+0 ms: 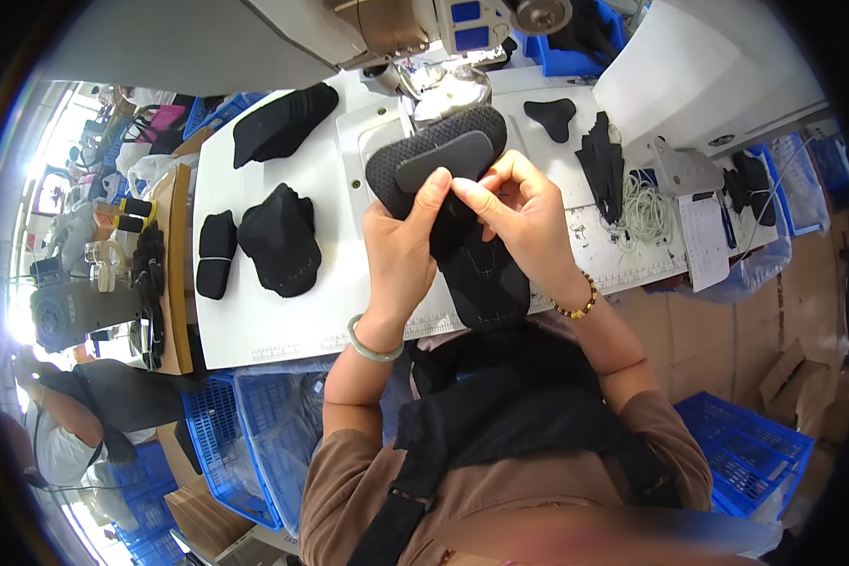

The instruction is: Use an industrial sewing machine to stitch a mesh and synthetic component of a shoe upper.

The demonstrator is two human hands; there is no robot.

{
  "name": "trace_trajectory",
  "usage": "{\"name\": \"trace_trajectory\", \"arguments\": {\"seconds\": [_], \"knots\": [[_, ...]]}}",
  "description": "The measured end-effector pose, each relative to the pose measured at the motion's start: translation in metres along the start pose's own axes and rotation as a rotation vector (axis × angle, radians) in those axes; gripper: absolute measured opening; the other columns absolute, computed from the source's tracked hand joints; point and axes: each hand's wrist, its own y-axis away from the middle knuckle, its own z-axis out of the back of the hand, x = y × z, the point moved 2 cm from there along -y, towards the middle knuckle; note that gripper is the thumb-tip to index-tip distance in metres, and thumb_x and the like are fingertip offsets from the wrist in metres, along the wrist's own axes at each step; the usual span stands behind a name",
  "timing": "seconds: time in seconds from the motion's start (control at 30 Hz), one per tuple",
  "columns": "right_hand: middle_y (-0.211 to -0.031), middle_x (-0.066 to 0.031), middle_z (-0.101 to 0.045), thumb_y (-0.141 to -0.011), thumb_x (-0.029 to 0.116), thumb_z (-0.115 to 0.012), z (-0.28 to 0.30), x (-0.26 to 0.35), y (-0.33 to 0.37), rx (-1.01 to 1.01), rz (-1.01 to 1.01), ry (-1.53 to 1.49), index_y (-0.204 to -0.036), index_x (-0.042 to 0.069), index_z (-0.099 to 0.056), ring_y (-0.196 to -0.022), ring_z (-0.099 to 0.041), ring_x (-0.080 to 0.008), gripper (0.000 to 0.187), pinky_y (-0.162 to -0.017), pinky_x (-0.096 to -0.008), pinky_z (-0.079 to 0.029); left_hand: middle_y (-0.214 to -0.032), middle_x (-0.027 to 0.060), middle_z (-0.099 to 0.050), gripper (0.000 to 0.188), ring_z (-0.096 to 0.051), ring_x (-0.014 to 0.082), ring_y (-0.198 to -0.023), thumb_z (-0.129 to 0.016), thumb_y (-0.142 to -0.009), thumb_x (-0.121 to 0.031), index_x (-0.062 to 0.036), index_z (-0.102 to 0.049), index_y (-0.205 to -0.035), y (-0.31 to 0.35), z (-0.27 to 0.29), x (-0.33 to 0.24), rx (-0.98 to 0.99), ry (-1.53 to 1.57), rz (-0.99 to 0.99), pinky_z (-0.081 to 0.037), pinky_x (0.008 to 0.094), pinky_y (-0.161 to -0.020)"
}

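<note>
Between my hands is a black padded mesh fabric piece (385, 174) bearing a smooth dark grey patch (448, 158). My left hand (399, 253) grips its left side, with the thumb on the patch's lower edge. My right hand (530, 219) pinches near the patch's lower right, thumb and fingers closed. The held piece is just in front of a sewing machine (385, 30). Another black fabric part (486, 294) hangs or lies below it at the table's near edge; I cannot tell if they are joined.
On the white table (340, 307) lie a stack of black pieces (285, 124), a black padded shape (281, 241), a tied black bundle (217, 255), a small black cutout (550, 119) and pale cord (646, 212). Blue crates (740, 453) stand on the floor. Another person (71, 415) is at left.
</note>
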Motion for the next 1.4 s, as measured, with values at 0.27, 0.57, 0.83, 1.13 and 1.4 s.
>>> {"name": "trace_trajectory", "arguments": {"seconds": [0.27, 0.57, 0.83, 1.13, 1.4], "knots": [[-0.085, -0.0016, -0.053, -0.079, 0.011, -0.072, 0.037, 0.01, -0.013, -0.214, 0.995, 0.834, -0.096, 0.004, -0.057, -0.073, -0.056, -0.0146, 0.024, -0.066, -0.028, -0.047, -0.097, 0.0083, -0.066, 0.018, -0.062, 0.0119, -0.085, -0.062, -0.089, -0.008, 0.0036, -0.062, -0.103, 0.003, 0.002, -0.015, -0.057, 0.052, 0.027, -0.05, 0.025, -0.076], [-0.093, 0.0095, -0.052, -0.071, 0.021, -0.073, 0.022, 0.003, -0.02, -0.098, 1.598, 1.028, -0.093, 0.034, -0.066, -0.092, -0.049, -0.0087, 0.027, -0.085, -0.0281, -0.04, -0.097, 0.0082, -0.065, 0.018, -0.062, 0.0118, -0.083, -0.061, -0.09, -0.009, 0.0038, -0.062, -0.102, 0.003, -0.002, -0.018, -0.06, 0.017, -0.047, -0.05, 0.0241, -0.075], [-0.09, 0.0098, -0.05, -0.067, 0.019, -0.065, 0.008, 0.022, -0.028, 0.096, 1.49, 1.019, -0.096, 0.03, -0.068, -0.088, -0.047, -0.0093, 0.031, -0.082, -0.0283, -0.036, -0.095, 0.0081, -0.065, 0.016, -0.063, 0.0132, -0.081, -0.059, -0.089, -0.008, 0.0034, -0.062, -0.1, 0.005, 0.005, -0.03, -0.203, 0.019, -0.076, -0.052, 0.0246, -0.071], [-0.096, 0.0104, -0.049, -0.066, 0.019, -0.067, 0.003, 0.025, -0.058, 0.088, 1.183, 0.988, -0.104, 0.033, -0.066, -0.089, -0.046, -0.0116, 0.04, -0.076, -0.0338, -0.03, -0.093, 0.0073, -0.064, 0.017, -0.063, 0.0129, -0.08, -0.057, -0.09, -0.009, 0.0042, -0.061, -0.1, -0.039, 0.011, -0.034, -0.124, -0.04, -0.152, -0.052, 0.0252, -0.07], [-0.092, 0.0043, -0.052, -0.06, 0.017, -0.074, 0.013, 0.026, -0.069, 0.109, 1.055, 0.803, -0.102, 0.028, -0.072, -0.085, -0.046, -0.0173, 0.043, -0.076, -0.0319, -0.032, -0.089, 0.0021, -0.061, 0.013, -0.053, 0.009, -0.082, -0.056, -0.091, -0.01, 0.0017, -0.062, -0.093, -0.059, 0.004, -0.028, -0.101, -0.175, -0.204, -0.041, 0.0226, -0.076]]}}
